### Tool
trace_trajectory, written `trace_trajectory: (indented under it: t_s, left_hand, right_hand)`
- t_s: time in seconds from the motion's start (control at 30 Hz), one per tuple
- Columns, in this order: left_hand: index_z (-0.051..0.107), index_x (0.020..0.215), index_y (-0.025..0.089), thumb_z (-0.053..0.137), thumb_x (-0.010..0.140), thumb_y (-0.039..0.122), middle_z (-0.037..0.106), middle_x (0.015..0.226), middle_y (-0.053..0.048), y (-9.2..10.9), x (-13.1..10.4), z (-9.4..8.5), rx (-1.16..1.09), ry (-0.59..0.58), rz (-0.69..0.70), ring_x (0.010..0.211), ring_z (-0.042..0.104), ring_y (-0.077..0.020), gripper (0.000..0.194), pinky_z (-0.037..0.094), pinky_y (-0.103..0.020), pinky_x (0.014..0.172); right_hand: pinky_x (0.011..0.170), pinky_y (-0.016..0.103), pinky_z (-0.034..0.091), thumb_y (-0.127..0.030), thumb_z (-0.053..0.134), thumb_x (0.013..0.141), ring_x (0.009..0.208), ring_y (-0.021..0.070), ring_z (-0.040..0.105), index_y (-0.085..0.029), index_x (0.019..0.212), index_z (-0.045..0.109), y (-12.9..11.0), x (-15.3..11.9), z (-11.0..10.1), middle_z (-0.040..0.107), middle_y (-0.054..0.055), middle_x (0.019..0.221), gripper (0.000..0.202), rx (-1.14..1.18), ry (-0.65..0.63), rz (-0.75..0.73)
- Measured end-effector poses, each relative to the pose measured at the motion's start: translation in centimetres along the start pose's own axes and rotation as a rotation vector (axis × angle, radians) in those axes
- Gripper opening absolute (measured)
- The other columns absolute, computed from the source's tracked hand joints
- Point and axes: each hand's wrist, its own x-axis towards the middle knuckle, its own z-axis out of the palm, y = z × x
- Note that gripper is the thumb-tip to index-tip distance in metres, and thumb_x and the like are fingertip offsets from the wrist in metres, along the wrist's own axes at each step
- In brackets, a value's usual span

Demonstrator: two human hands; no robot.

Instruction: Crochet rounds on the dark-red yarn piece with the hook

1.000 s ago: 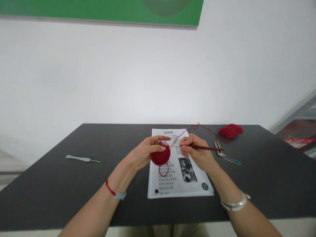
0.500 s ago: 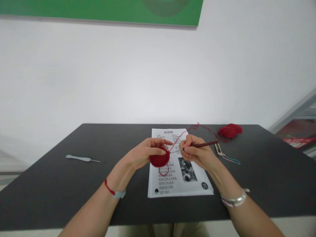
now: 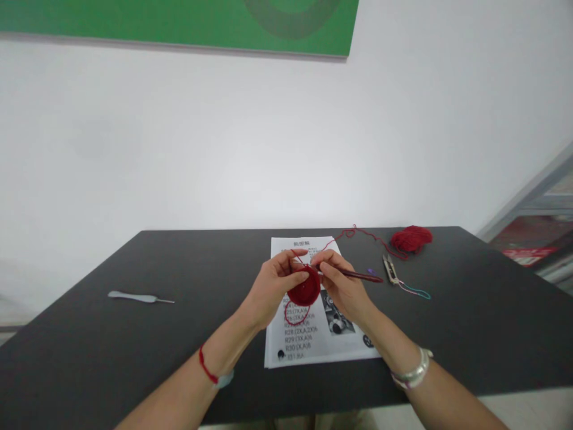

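Note:
My left hand (image 3: 282, 280) pinches a round red crochet piece (image 3: 305, 289) between thumb and fingers, with red yarn running over the forefinger. A loose loop of yarn (image 3: 292, 322) dangles below the piece. My right hand (image 3: 339, 280) is closed around a crochet hook (image 3: 358, 275) with a dark red handle, which points to the right. The hook's tip lies at the upper edge of the piece, where the fingers partly hide it. Both hands are close together above the printed pattern sheets (image 3: 324, 352).
A red yarn ball (image 3: 410, 239) sits at the back right, its strand leading to my hands. Thread snips (image 3: 390, 270) with a cord loop and a small purple item (image 3: 371, 271) lie nearby. A grey-handled hook (image 3: 134, 297) rests on the left of the black table (image 3: 201, 257).
My hands have come closer together, and the hook has moved left against the crochet piece. The small purple item, hidden before, now shows. The whole view has shifted slightly.

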Motion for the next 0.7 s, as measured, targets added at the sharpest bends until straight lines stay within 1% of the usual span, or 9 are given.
trace_trajectory:
  t_s: [0.07, 0.17, 0.27, 0.4, 0.57, 0.7]
  left_hand:
    - [0.067, 0.099, 0.016, 0.080, 0.061, 0.016, 0.065, 0.071, 0.000, 0.0, 0.0, 0.1, -0.001, 0.009, -0.013, 0.065, 0.057, -0.0111, 0.040, 0.042, -0.024, 0.065]
    - [0.068, 0.097, 0.016, 0.081, 0.060, 0.017, 0.066, 0.072, 0.000, 0.0, 0.0, 0.3, -0.010, 0.018, -0.027, 0.066, 0.058, -0.0113, 0.038, 0.043, -0.024, 0.066]
    - [0.070, 0.092, 0.016, 0.083, 0.058, 0.016, 0.067, 0.074, 0.000, 0.1, 0.1, 0.3, -0.051, 0.017, -0.056, 0.068, 0.059, -0.0113, 0.036, 0.044, -0.023, 0.067]
    - [0.072, 0.091, 0.014, 0.083, 0.059, 0.014, 0.069, 0.075, -0.002, 0.6, 0.3, 0.0, -0.145, -0.051, -0.122, 0.067, 0.060, -0.0102, 0.033, 0.045, -0.022, 0.066]
    - [0.074, 0.093, 0.014, 0.083, 0.058, 0.009, 0.073, 0.082, -0.004, 0.5, 0.6, -0.5, -0.222, -0.103, -0.218, 0.067, 0.064, -0.0110, 0.037, 0.049, -0.021, 0.066]
    - [0.074, 0.095, 0.014, 0.083, 0.059, 0.009, 0.075, 0.086, -0.006, 0.1, 0.9, -0.8, -0.293, -0.170, -0.299, 0.067, 0.067, -0.0121, 0.038, 0.051, -0.021, 0.065]
  right_hand:
    - [0.059, 0.025, 0.039, -0.037, 0.075, 0.072, 0.066, 0.0133, 0.047, -0.022, 0.072, 0.065, 0.2, 0.1, -0.1, 0.055, -0.001, 0.072, 0.018, -0.039, -0.012, -0.028]
    - [0.062, 0.026, 0.038, -0.027, 0.079, 0.066, 0.069, 0.0141, 0.048, -0.022, 0.070, 0.063, 0.4, 0.2, -0.3, 0.057, -0.002, 0.076, 0.017, -0.038, -0.023, -0.056]
    - [0.065, 0.025, 0.039, -0.021, 0.081, 0.063, 0.070, 0.0137, 0.050, -0.022, 0.068, 0.063, 0.3, 0.3, -0.3, 0.059, -0.002, 0.076, 0.018, 0.015, 0.008, -0.033]
    - [0.063, 0.025, 0.040, -0.023, 0.084, 0.059, 0.067, 0.0124, 0.051, -0.021, 0.065, 0.063, -0.1, 0.3, -0.1, 0.059, -0.003, 0.071, 0.022, 0.110, 0.033, 0.033]
    - [0.062, 0.024, 0.043, -0.021, 0.085, 0.059, 0.067, 0.0125, 0.057, -0.020, 0.065, 0.061, -0.2, 0.2, -0.2, 0.062, -0.003, 0.070, 0.025, 0.199, -0.019, 0.121]
    - [0.064, 0.022, 0.043, -0.017, 0.085, 0.058, 0.069, 0.0109, 0.058, -0.020, 0.064, 0.060, -0.2, 0.2, -0.4, 0.063, -0.003, 0.073, 0.026, 0.276, -0.038, 0.167]
